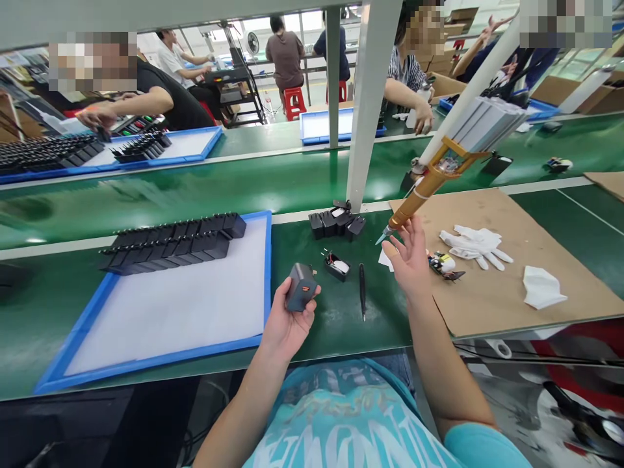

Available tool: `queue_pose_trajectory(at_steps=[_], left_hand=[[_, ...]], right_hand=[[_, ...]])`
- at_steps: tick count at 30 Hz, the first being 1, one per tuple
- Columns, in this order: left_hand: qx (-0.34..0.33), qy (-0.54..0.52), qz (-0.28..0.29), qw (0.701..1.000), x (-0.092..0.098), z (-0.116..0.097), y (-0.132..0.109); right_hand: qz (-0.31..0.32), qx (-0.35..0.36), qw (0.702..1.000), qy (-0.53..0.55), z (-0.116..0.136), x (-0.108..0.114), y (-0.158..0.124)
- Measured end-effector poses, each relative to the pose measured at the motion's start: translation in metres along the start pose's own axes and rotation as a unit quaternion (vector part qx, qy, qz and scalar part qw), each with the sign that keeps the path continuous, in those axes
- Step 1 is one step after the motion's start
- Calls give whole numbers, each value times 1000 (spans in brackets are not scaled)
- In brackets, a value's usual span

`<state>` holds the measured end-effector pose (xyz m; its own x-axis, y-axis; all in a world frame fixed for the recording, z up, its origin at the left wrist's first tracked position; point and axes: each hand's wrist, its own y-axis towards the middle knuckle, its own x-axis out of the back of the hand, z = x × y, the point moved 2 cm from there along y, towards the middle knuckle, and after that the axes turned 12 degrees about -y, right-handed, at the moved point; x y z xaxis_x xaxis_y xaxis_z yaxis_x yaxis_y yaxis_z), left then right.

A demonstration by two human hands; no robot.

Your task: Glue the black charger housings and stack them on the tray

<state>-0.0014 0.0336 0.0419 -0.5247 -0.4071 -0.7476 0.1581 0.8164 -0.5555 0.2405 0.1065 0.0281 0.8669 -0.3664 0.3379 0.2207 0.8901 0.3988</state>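
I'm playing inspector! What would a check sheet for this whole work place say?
Surface: green workbench, part-covered by cardboard.
Work things: black charger, orange dispenser, open charger case, circuit assembly, black tweezers, blue-rimmed tray with rows of black cases.
Clutter: white gloves, white tissue or cloth.
Hands: left hand holds the black charger; right hand, spread open, is near the dispenser's nozzle.
Cables: dark cables below the bench.
Surroundings: co-workers, red stools.

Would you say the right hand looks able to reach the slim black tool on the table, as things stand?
Probably yes: the right hand is nearby, at the orange dispenser, and nothing covers the slim black tool, which lies exposed on the green table.
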Motion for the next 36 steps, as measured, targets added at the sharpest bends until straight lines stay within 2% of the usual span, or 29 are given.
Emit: queue_pose_trajectory(at_steps=[3,6,7,9,11,13,14,16,19,21,23,25,27,29,32,36], left_hand=[[-14,5,-4,1000,-1,2,-1],[-41,15,-3,999,0,3,-1],[-52,19,-1,998,1,3,-1],[-78,36,5,996,2,3,-2],[-103,66,18,992,4,3,-2],[-122,97,37,987,5,3,-3],[-128,110,46,985,5,3,-3],[-135,126,60,981,6,2,-4],[-144,149,75,975,8,1,-4],[-162,177,89,967,11,0,-3],[-221,229,91,944,16,-3,-3],[-292,315,81,899,21,-6,-5],[-339,409,74,844,25,-8,-7],[-358,477,85,798,26,-8,-10],[-371,513,119,765,25,-6,-14],[-364,522,160,755,23,-3,-19]], right_hand=[[8,9,1000,-15,5,0,-2],[-29,29,996,-73,13,6,-9],[-25,40,994,-102,15,8,-12],[52,82,981,-171,16,9,-21],[178,157,938,-254,13,6,-33],[269,248,871,-328,7,2,-45],[293,286,840,-357,4,1,-50],[316,336,797,-390,-1,-1,-55],[329,369,768,-408,-4,0,-54],[329,374,768,-402,-2,2,-50],[327,361,792,-368,3,6,-47],[310,335,837,-300,11,11,-46],[263,320,883,-222,24,16,-47],[207,336,902,-173,39,20,-50],[171,384,891,-169,62,19,-54],[177,428,865,-192,79,9,-56]])
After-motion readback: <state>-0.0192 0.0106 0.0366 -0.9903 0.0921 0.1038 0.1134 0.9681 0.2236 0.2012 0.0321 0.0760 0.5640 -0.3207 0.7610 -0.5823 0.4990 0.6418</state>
